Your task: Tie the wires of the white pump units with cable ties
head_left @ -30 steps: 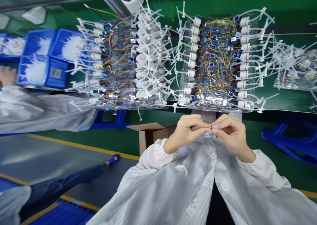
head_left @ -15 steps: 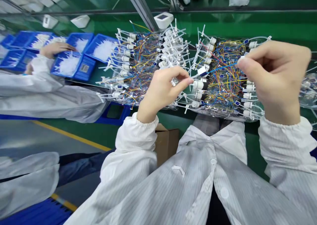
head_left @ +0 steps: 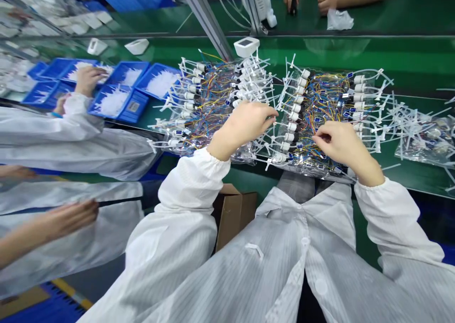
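My right hand (head_left: 337, 145) is over a bundle of yellow, blue and red wires (head_left: 322, 95). Its thumb and forefinger are pinched together among them; what lies between the tips is too small to make out. My left hand (head_left: 247, 124) hovers left of that bundle, fingers curled, thumb and forefinger slightly apart with nothing visible between them. Close to its fingertips is a column of white cylindrical parts with black ends (head_left: 293, 115), trailing thin white tubes and ties. A second wire bundle (head_left: 216, 93) in clear plastic lies beyond my left hand, partly hidden by it.
Blue bins (head_left: 137, 106) of white pieces stand left, where a co-worker's hand (head_left: 88, 78) reaches in. A white device with a dark screen (head_left: 246, 46) sits behind the bundles. More bagged parts (head_left: 430, 138) lie right. A metal post (head_left: 206, 19) rises behind; a cardboard box (head_left: 236, 214) is below.
My right hand has dropped down and left onto the wires; the blue wire stretched between my hands is no longer held up. My left thumb and forefinger have parted. The view has shifted slightly.
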`<act>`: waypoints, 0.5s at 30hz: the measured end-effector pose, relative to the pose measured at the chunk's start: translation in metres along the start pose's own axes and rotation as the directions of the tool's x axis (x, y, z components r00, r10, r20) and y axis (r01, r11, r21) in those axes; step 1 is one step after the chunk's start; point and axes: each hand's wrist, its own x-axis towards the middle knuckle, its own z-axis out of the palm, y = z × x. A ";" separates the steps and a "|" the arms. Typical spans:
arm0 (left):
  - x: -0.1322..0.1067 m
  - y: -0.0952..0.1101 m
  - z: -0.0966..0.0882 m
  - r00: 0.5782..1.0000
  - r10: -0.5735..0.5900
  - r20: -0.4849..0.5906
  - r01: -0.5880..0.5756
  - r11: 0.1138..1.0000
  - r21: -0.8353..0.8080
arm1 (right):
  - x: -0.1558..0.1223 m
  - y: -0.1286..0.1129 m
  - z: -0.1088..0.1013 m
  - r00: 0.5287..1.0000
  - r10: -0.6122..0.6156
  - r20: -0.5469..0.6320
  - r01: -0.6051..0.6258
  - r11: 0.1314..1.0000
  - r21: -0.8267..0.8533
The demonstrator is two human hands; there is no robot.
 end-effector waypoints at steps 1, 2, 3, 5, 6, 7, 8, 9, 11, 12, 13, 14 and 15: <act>0.005 -0.001 0.000 1.000 -0.008 0.027 0.007 0.999 0.049 | -0.002 0.001 0.003 1.000 0.004 -0.003 -0.004 0.999 -0.050; 0.011 -0.001 0.001 0.998 -0.014 0.065 0.007 0.995 0.096 | -0.003 0.001 0.006 1.000 0.013 -0.014 -0.014 0.996 -0.092; 0.017 -0.001 0.004 0.994 -0.019 0.109 0.004 0.990 0.139 | -0.004 0.002 0.008 0.999 0.025 -0.029 -0.028 0.992 -0.125; 0.030 -0.002 0.013 0.982 -0.037 0.187 -0.002 0.979 0.206 | -0.005 0.003 0.011 0.997 0.048 -0.055 -0.056 0.986 -0.157; 0.035 -0.003 0.019 0.976 -0.051 0.212 0.000 0.972 0.235 | -0.005 0.003 0.012 0.997 0.055 -0.062 -0.064 0.986 -0.157; 0.040 -0.003 0.026 0.972 -0.067 0.227 0.005 0.965 0.263 | -0.007 0.003 0.011 0.996 0.059 -0.063 -0.067 0.987 -0.145; 0.044 -0.004 0.033 0.969 -0.081 0.234 0.011 0.958 0.287 | -0.008 0.003 0.010 0.996 0.059 -0.063 -0.066 0.990 -0.123; 0.047 -0.004 0.040 0.968 -0.093 0.234 0.018 0.952 0.304 | -0.011 0.003 0.009 0.996 0.057 -0.066 -0.063 0.994 -0.094; 0.050 -0.005 0.051 0.970 -0.105 0.219 0.033 0.950 0.311 | -0.017 0.001 0.005 0.994 0.056 -0.095 -0.058 0.998 -0.023; 0.051 -0.005 0.054 0.973 -0.104 0.207 0.039 0.954 0.298 | -0.020 0.001 0.002 0.991 0.060 -0.122 -0.059 0.998 0.015; 0.050 -0.005 0.054 0.978 -0.097 0.187 0.043 0.961 0.275 | -0.024 0.000 -0.001 0.985 0.066 -0.157 -0.059 0.997 0.051; 0.049 -0.004 0.053 0.984 -0.086 0.156 0.046 0.969 0.245 | -0.027 -0.002 -0.004 0.977 0.074 -0.199 -0.058 0.995 0.083; 0.048 -0.003 0.049 0.991 -0.074 0.111 0.050 0.977 0.207 | -0.030 -0.003 -0.007 0.966 0.080 -0.245 -0.053 0.992 0.113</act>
